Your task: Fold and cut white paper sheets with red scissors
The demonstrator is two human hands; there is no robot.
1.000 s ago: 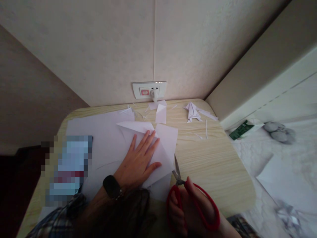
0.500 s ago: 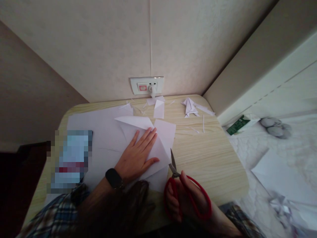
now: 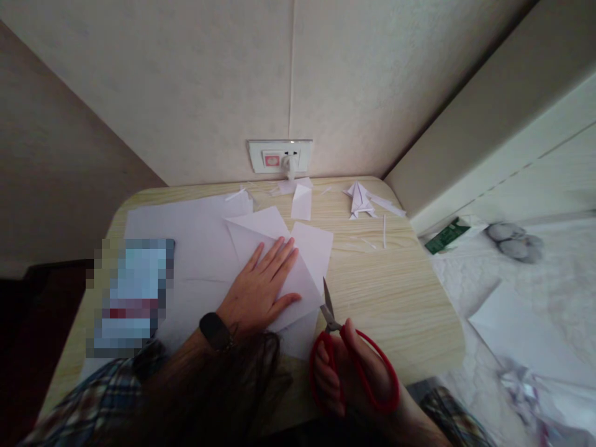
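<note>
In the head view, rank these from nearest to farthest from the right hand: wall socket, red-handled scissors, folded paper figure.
1. Red-handled scissors, held in the right hand.
2. Folded paper figure, near the table's back right corner.
3. Wall socket, above the table's back edge.

Left hand [image 3: 261, 287] lies flat; right hand [image 3: 351, 371] curls.

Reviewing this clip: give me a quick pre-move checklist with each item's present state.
1. Left hand flat on the folded sheet: ok.
2. Right hand holding the red-handled scissors: ok.
3. Blades spread apart: ok.
4. Left thumb apart from the blades: ok.
5. Blades touching the sheet's near-right corner: cannot tell.
6. Folded paper figure out of the blades' way: ok, it lies near the wall.
</note>
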